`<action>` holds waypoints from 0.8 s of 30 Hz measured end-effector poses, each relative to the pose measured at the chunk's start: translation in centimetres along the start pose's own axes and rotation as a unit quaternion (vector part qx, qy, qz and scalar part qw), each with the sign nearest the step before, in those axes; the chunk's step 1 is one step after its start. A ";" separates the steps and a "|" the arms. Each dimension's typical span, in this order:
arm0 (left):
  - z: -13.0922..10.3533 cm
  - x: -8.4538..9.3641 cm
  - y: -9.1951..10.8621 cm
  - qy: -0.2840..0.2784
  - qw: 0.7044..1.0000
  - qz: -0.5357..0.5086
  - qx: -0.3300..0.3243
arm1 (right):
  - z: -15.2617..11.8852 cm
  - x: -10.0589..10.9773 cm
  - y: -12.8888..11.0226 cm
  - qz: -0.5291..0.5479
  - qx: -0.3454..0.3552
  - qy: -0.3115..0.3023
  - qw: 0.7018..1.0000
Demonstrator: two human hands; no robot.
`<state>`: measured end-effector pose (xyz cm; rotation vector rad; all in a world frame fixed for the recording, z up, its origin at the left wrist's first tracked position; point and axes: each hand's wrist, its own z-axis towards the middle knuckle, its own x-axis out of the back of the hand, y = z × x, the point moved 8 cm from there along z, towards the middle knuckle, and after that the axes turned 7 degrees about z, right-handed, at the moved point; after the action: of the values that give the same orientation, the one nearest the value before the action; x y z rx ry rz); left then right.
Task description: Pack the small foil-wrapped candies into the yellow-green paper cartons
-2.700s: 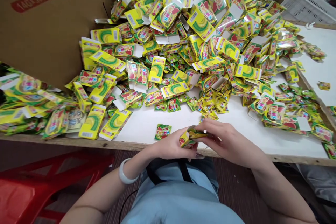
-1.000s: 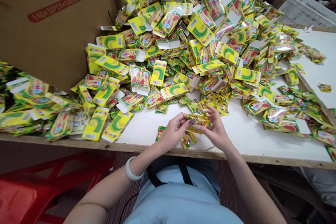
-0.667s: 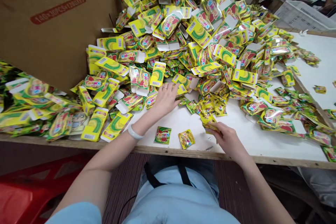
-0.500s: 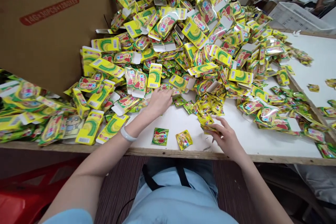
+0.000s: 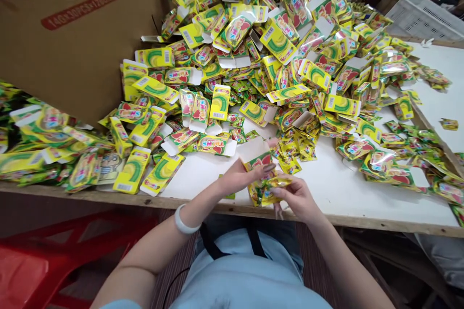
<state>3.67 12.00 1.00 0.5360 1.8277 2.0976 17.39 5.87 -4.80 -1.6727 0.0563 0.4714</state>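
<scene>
Head view: at far left, a large brown carton (image 5: 79, 53) stood beside the heap of fruit-print boxes (image 5: 278, 42), presumably bounding it on that side. Farther right, over the table's wooden front edge (image 5: 166, 202), your left hand (image 5: 234, 177) was partly closed around one watermelon-print box (image 5: 256, 158), thumb across the printed face; this grip likely kept the thin card steady. The box's white flap (image 5: 253, 146) stood open on the side away from you. A green sachet (image 5: 229, 196) was mostly hidden beneath your left hand, and a yellow sachet (image 5: 254, 195) showed just below the box; whether they touched could not be told. Next, your right hand (image 5: 300, 198) pinched yellow wrapped sachets (image 5: 277, 187) at the box's near end, probably to keep them together; their count was unclear. Beyond it, loose yellow sachets (image 5: 297, 147) lay piled, conveniently near. At far right, a white crate (image 5: 424, 17) stood well apart.
</scene>
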 end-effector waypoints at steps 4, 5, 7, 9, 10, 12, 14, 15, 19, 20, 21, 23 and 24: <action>-0.2 -2.2 -0.9 -0.013 0.987 -0.156 0.046 | -1.0 0.4 -4.2 -0.004 0.092 0.071 0.993; -0.3 -2.5 -1.2 -0.011 0.985 -0.164 0.059 | -1.3 1.1 -5.7 -0.012 0.135 0.104 0.985; -0.6 -3.5 -1.6 -0.038 0.985 -0.145 0.086 | -1.7 2.1 -8.3 -0.029 0.202 0.139 0.969; -0.9 -4.4 -1.7 -0.071 0.985 -0.124 0.096 | -1.5 2.0 -10.0 -0.070 0.238 0.129 0.960; -1.1 -4.7 -1.6 -0.078 0.986 -0.118 0.091 | -1.2 1.5 -10.5 -0.107 0.246 0.109 0.957; -1.6 -4.9 -1.3 -0.080 0.989 -0.103 0.075 | -0.4 -0.2 -11.2 -0.211 0.252 0.053 0.943; -2.0 -5.0 -1.0 -0.087 0.991 -0.067 0.074 | 0.3 -2.0 -11.4 -0.322 0.242 -0.013 0.915; -2.2 -5.0 -1.0 -0.098 0.991 -0.045 0.083 | 0.4 -2.8 -11.3 -0.369 0.230 -0.045 0.899; -2.7 -5.5 -1.2 -0.151 0.982 0.026 0.112 | 0.2 -4.0 -10.1 -0.494 0.144 -0.126 0.848; -2.7 -5.6 -1.2 -0.155 0.981 0.034 0.111 | -0.1 -4.0 -9.9 -0.503 0.131 -0.133 0.844; -2.8 -5.6 -1.3 -0.158 0.981 0.034 0.111 | -0.4 -4.0 -9.8 -0.499 0.124 -0.138 0.847; -3.1 -6.0 -1.7 -0.171 0.978 0.021 0.121 | -1.0 -3.7 -9.8 -0.457 0.125 -0.139 0.869; -3.4 -6.3 -2.0 -0.183 0.974 0.015 0.132 | -1.4 -3.4 -9.7 -0.432 0.133 -0.130 0.883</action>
<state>7.59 6.44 -1.91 0.9507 1.8877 1.6410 17.62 5.36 5.61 -1.1894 -0.7653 -0.0084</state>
